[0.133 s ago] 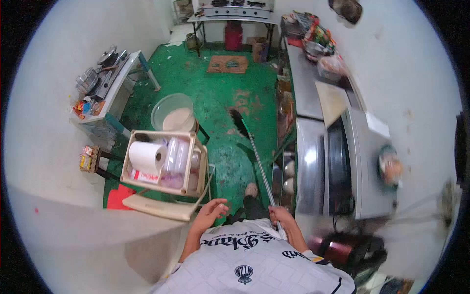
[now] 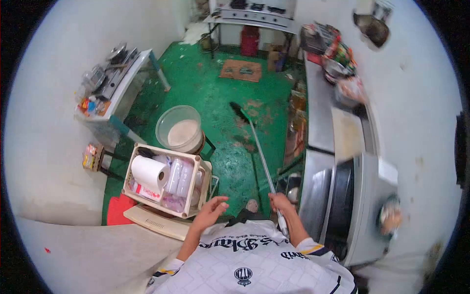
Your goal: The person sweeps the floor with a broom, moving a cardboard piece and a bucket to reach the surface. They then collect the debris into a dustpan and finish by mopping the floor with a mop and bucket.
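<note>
My right hand (image 2: 281, 203) is closed around the silver handle of a long broom (image 2: 263, 156), close to its upper end. The broom slants away from me, its green and black bristle head (image 2: 241, 111) down at the green floor. Held in front of my shirt, my left hand (image 2: 210, 212) has its fingers apart and nothing in them. Nearest to that hand is a cream plastic rack (image 2: 192, 198) with a paper roll (image 2: 149, 171) and clear plastic packs in it.
Behind the rack stands a clear tub (image 2: 178, 117) of pale contents. Along the right runs a steel counter (image 2: 320, 112) with a white appliance (image 2: 364, 206). A white table (image 2: 120, 93) is at left. Farther off are a cardboard mat (image 2: 241, 70) and a stove (image 2: 254, 18).
My view has turned, so the room sits farther right and lower. Against the floor, the broom head has moved left and away from me. The right hand keeps its grip.
</note>
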Demonstrator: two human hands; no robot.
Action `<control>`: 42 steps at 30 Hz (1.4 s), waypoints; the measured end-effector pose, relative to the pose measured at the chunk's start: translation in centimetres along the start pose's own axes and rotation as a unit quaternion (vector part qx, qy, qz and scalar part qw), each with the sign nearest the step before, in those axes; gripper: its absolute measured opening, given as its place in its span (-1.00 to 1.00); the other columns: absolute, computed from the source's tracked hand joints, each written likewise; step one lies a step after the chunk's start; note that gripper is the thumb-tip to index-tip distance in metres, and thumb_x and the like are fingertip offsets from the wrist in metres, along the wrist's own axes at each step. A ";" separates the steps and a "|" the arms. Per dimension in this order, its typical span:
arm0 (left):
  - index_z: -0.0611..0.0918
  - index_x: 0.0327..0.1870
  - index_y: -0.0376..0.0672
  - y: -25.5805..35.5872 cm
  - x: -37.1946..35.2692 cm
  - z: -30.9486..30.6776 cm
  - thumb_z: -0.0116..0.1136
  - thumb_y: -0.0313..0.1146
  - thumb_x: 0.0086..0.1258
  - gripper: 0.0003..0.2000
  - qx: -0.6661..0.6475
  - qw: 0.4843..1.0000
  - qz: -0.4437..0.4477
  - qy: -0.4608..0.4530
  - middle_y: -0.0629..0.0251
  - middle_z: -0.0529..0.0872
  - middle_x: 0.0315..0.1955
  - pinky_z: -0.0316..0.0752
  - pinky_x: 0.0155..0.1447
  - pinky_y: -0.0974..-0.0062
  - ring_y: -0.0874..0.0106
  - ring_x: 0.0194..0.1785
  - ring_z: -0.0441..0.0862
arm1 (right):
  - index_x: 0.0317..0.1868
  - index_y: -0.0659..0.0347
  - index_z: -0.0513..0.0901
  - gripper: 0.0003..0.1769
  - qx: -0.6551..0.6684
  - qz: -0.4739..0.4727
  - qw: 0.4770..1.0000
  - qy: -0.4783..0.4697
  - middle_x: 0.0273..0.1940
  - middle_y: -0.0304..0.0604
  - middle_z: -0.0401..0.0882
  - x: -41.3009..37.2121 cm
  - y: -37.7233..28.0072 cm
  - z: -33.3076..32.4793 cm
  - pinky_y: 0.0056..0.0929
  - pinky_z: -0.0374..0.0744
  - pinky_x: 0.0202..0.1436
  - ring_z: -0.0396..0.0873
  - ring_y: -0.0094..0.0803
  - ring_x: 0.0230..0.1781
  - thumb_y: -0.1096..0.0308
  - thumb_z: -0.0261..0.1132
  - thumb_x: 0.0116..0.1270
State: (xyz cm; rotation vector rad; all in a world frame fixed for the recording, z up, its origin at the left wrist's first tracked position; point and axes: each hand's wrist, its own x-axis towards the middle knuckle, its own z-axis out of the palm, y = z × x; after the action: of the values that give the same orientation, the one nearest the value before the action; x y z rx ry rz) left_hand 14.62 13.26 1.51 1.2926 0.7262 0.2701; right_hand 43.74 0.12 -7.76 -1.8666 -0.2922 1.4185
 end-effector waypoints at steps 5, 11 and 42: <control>0.44 0.13 -0.20 5.4 8.8 -7.5 -0.01 -0.23 0.42 -0.66 -0.088 0.989 -0.003 0.122 0.30 0.62 -0.23 0.46 -0.10 0.60 0.56 -0.19 0.53 | -0.52 0.13 0.38 -0.71 -0.103 -0.049 0.993 -0.005 -0.70 -0.37 0.24 12.4 -17.9 0.9 -0.49 0.29 -0.67 0.23 -0.54 -0.75 0.19 0.11 0.31; 0.48 0.06 -0.20 7.2 27.1 -17.0 0.00 -0.26 0.42 -0.71 -0.171 0.962 -0.008 0.214 0.32 0.63 -0.27 0.45 -0.14 0.63 0.60 -0.22 0.52 | -0.38 0.22 0.50 -0.63 -0.225 -0.036 0.973 -0.015 -0.60 -0.13 0.46 30.9 -29.3 -0.3 -0.30 0.44 -0.53 0.47 -0.32 -0.60 0.05 0.10 0.30; 0.49 -0.03 -0.16 24.9 71.8 -69.4 0.07 -0.19 0.37 -0.72 -0.297 0.712 -0.211 0.600 0.29 0.62 -0.31 0.48 -0.29 0.56 0.52 -0.32 0.55 | -0.30 0.22 0.65 -0.55 -0.729 -0.215 0.639 -0.122 -0.32 0.08 0.61 106.5 -90.8 14.5 -0.02 0.52 -0.35 0.59 0.06 -0.34 -0.01 0.04 0.31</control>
State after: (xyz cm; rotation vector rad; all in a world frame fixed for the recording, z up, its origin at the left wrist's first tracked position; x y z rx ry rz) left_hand 30.47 114.65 -5.85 0.1400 1.8208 0.9190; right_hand 91.82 131.30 -24.40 -2.3256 -2.4362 0.9968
